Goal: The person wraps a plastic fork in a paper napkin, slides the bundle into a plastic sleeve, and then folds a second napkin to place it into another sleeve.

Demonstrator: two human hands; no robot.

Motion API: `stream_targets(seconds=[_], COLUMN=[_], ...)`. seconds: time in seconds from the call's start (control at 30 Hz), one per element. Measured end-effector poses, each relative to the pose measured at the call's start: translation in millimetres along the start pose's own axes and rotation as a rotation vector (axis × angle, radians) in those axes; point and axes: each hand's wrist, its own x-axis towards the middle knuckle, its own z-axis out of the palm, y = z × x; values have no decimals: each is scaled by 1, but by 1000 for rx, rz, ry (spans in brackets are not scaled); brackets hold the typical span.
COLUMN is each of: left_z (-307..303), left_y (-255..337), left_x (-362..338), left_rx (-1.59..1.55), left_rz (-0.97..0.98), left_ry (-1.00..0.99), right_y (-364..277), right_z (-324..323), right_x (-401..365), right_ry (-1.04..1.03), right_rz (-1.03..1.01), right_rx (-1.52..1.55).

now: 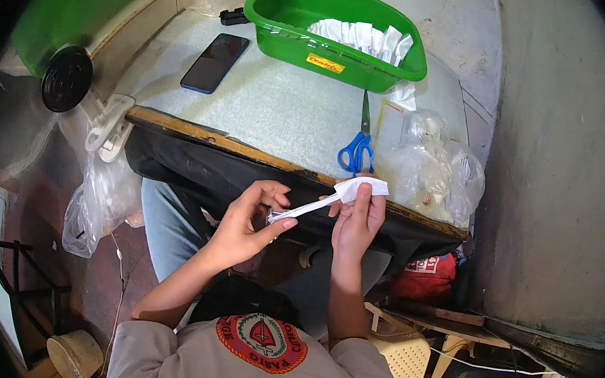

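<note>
A slim white bundle (315,206), which looks like plastic cutlery with a folded white napkin (362,189) around its upper end, slants between my two hands in front of the table edge. My right hand (359,220) pinches the napkin end, thumb on top. My left hand (244,223) is curled about the lower end, with the thumb along it and the other fingers bent above. Just beyond the right hand, blue-handled scissors (357,150) lie on the table. Similar white bundles (364,37) stand in a row inside the green basin (281,36).
A dark phone (215,63) lies on the grey tabletop (160,77), left of the basin. Clear plastic bags (432,165) rest at the right side. A white clip-like holder (110,128) is on the left corner, with a plastic bag (101,202) hanging below.
</note>
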Motion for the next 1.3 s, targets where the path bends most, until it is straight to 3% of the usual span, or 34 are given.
stream_targets(seconds=[0.1, 0.2, 0.4, 0.67, 0.8, 0.9, 1.1, 1.3], left_z=[-5, -6, -4, 1, 2, 3, 1, 2], left_y=[13, 11, 6, 6, 4, 1, 7, 9], left_x=[1, 0, 1, -1, -2, -1, -5, -5], left_rx=[79, 90, 87, -174, -260, -123, -52, -147], left_rz=[-172, -208, -91, -126, -129, -6, -188, -189], left_ry=[3, 12, 21, 65, 101, 141, 150, 129], right_y=[-2, -3, -3, -5, -3, -4, -3, -1], right_z=[0, 1, 2, 3, 0, 5, 7, 3], right_x=[0, -1, -4, -5, -5, -8, -11, -9], right_ry=[-26, -33, -51, -64, -16, -11, 13, -40], right_rz=[-15, -15, -67, -89, -119, -154, -191, -161], right_rx=[-20, -41, -79, -148, -9, -20, -63, -38])
